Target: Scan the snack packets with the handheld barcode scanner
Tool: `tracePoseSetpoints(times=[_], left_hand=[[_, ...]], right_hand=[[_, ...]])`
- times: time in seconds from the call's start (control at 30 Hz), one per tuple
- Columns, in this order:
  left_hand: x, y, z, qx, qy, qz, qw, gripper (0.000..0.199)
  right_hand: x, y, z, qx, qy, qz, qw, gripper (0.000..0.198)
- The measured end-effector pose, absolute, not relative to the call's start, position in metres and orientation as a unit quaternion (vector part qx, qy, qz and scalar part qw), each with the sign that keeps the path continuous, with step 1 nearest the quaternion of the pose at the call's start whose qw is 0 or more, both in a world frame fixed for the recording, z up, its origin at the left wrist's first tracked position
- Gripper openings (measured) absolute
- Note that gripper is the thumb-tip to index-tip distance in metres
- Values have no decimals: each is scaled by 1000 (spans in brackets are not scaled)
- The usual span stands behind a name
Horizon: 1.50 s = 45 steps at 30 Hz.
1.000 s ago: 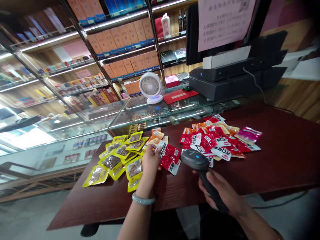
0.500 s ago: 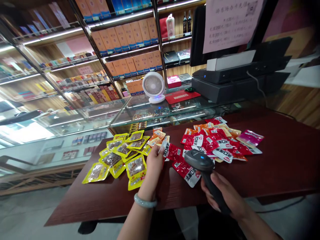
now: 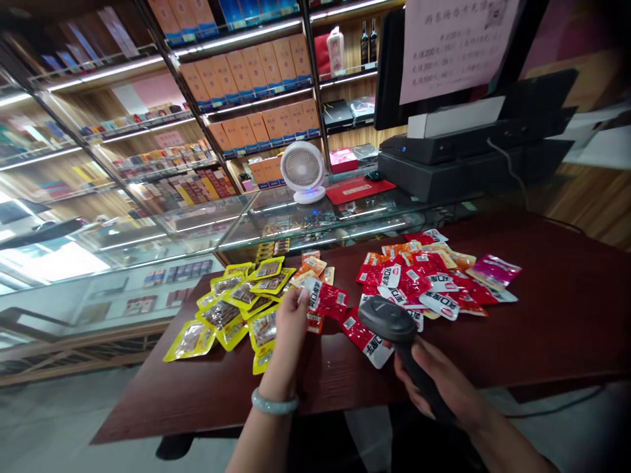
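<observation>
Red packet: The glossy red packet (image 3: 329, 301) hung at two o'clock from the left hand (image 3: 292, 322), over the dark tabletop (image 3: 552, 315); whether it touched the wood could not be told.
Left-hand grip: Thumb and fingers pinched the packet's pale end, leaving its printed code uncovered.
Packet's feel: It looked light and soft, likely to flex and slip on its slick film, with little to break.
Best hold: That flat pale end appeared the sensible place to pinch.
Scanner: The right hand (image 3: 436, 374) was wrapped around the handle of a dark scanner (image 3: 389, 318), its head at three o'clock from the left hand; whether a trigger was pressed could not be told.
In the way: The scanner's head hid part of a second red packet (image 3: 367, 338) and the near edge of a mixed heap (image 3: 419, 276), towards two o'clock.
Close neighbours: Yellow packets (image 3: 217, 315) crowded nine o'clock; small orange packets (image 3: 311, 266) lay at one.
Beyond: A white fan (image 3: 302, 167) stood at twelve on the glass case (image 3: 236, 226).
</observation>
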State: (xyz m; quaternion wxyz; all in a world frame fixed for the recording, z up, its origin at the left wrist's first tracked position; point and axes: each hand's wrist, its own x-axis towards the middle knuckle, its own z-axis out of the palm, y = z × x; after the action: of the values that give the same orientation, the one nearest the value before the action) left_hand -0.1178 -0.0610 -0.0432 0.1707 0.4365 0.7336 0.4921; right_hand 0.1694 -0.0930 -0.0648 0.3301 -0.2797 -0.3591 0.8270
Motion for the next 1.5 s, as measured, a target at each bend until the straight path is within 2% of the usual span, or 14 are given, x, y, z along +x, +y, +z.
tracePoseSetpoints(times=[0.13,0.2,0.27,0.43,0.6,0.67,0.77,0.87,1.1,1.27,1.37,1.5], left_hand=[[-141,-73,-26,428,835,346,6,28],[-137,-78,-19,433,843,307,-85,37],[-121,-81,-15,483,822,278,-119,42],[-61,-81,-23,662,734,153,-2,41],[-36,-78,-31,682,725,98,-9,46],[-40,-75,-30,669,735,106,8,36],[-50,-72,-27,616,762,168,103,18],[-59,-72,-23,576,764,233,177,20],[-44,-78,-24,699,693,111,134,31],[-34,-79,-28,727,656,98,180,23],[-41,-78,-28,685,678,131,230,20],[-62,-71,-31,568,732,310,212,14]], right_hand=[[170,-93,-63,-265,-357,829,339,45],[170,-92,-62,-259,-357,830,342,46],[170,-92,-62,-259,-352,831,343,46],[169,-91,-63,-258,-352,831,346,47],[169,-91,-65,-255,-347,830,354,50],[170,-91,-66,-254,-343,831,357,49],[170,-92,-65,-255,-355,829,350,45],[171,-92,-63,-258,-373,824,340,46],[171,-92,-64,-277,-371,820,336,48],[171,-92,-69,-289,-374,816,333,48],[171,-91,-67,-287,-372,818,331,48],[172,-92,-59,-277,-387,822,311,49]])
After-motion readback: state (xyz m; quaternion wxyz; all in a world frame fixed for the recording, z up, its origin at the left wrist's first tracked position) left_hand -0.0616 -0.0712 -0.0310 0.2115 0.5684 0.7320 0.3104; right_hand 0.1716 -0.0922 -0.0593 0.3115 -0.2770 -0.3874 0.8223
